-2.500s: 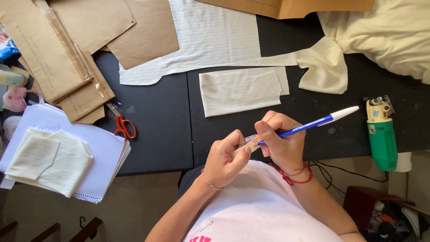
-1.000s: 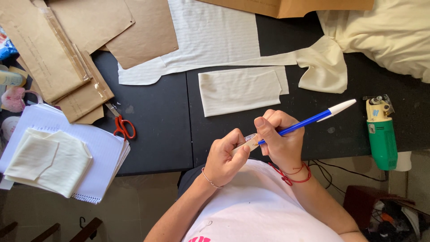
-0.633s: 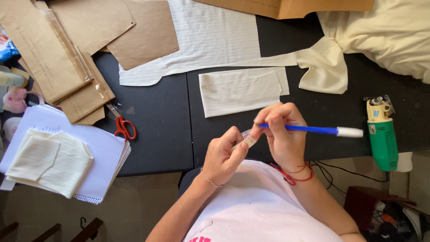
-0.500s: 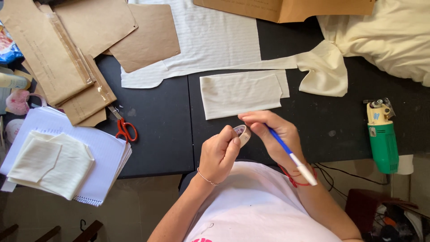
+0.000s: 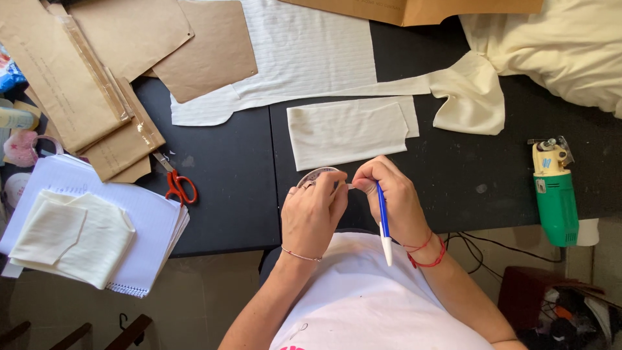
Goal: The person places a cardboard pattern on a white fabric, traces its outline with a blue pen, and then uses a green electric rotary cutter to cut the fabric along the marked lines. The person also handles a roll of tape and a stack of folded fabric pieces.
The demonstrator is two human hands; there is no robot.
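Our left hand (image 5: 313,210) curls, fingers pinching a small clear round tape roll (image 5: 315,174); our right hand (image 5: 391,194) pinches its end, blue-and-white plastic pen (image 5: 383,222) tucked downward.

A blue pen (image 5: 383,217) with a white cap crosses the right hand (image 5: 393,194), whose wrist wears red cord bracelets (image 5: 427,254). The counter (image 5: 233,188) is black. On it lie a cream, finely ribbed fabric piece (image 5: 346,131), brown paper patterns (image 5: 207,52), red-handled scissors (image 5: 177,185) and a green and yellow cutting tool (image 5: 554,192). A white spiral notebook (image 5: 152,223) carries folded cream cloth (image 5: 68,236). The shirt (image 5: 376,304) is white.
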